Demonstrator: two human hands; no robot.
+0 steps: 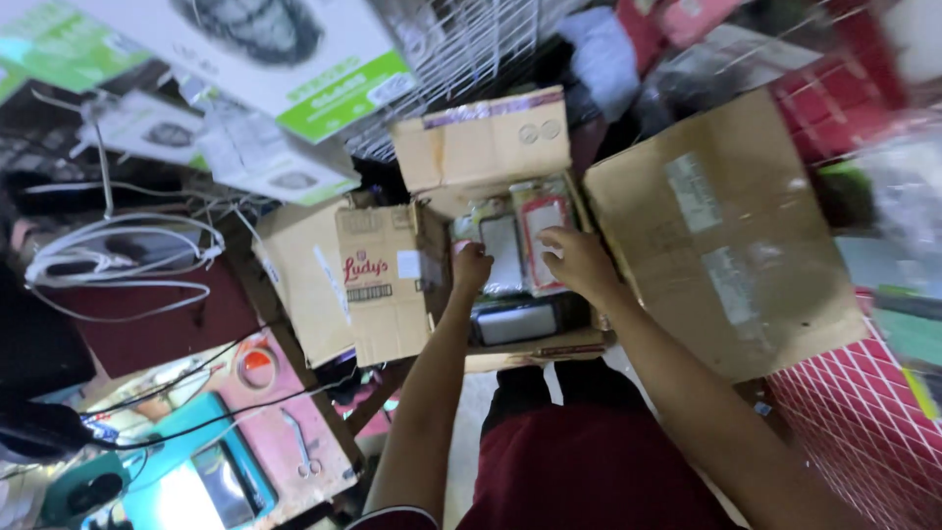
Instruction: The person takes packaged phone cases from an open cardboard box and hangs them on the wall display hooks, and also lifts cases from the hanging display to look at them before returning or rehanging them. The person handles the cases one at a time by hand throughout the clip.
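We see both hands inside the open brown cardboard box (491, 147): left hand (470, 267) clenched beside the clear packaged phone case (501, 253), right hand (579, 260) gripping the red-edged packet (541, 221), upright, just beyond its fingers.

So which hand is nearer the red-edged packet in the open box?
Right. The right hand rests on the red-edged packet; the left hand is farther left, by the clear packet.

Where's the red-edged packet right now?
In the head view, the red-edged packet stands inside the open cardboard box, just right of centre, under the right hand.
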